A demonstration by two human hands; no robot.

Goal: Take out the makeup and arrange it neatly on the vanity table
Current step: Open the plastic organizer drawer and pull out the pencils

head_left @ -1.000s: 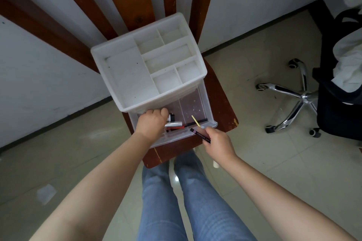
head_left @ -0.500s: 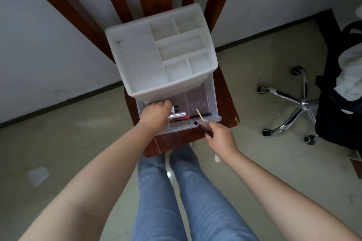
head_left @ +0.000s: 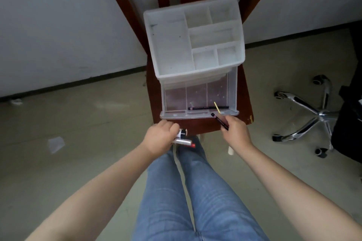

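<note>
At centre frame the left hand (head_left: 159, 139) curls around a bundle of makeup tubes (head_left: 183, 140), and the right hand (head_left: 236, 130) pinches a dark pencil (head_left: 219, 121) and a thin yellow stick (head_left: 217, 107). Just above them, the open clear drawer (head_left: 199, 116) of the white organizer (head_left: 170, 49) holds one black pencil (head_left: 203, 107), and an office chair base (head_left: 305, 109) stands at right.

— What does the person wear on the arms?

— Nothing. Both forearms are bare from the lower edge of the view up to the wrists, with no sleeve on either. The left hand (head_left: 159, 138) and the right hand (head_left: 236, 130) are bare too; no ring, watch or bracelet shows on the parts in view.

— And the legs?

— Blue jeans (head_left: 188, 191), a mid, slightly faded denim. The cloth creases into soft horizontal folds around the knees, and it looks paler along the tops of the thighs. The two legs lie close together, with a seam line running down the inner side of each.

— Shoes?

— Too blurred to tell.
</note>
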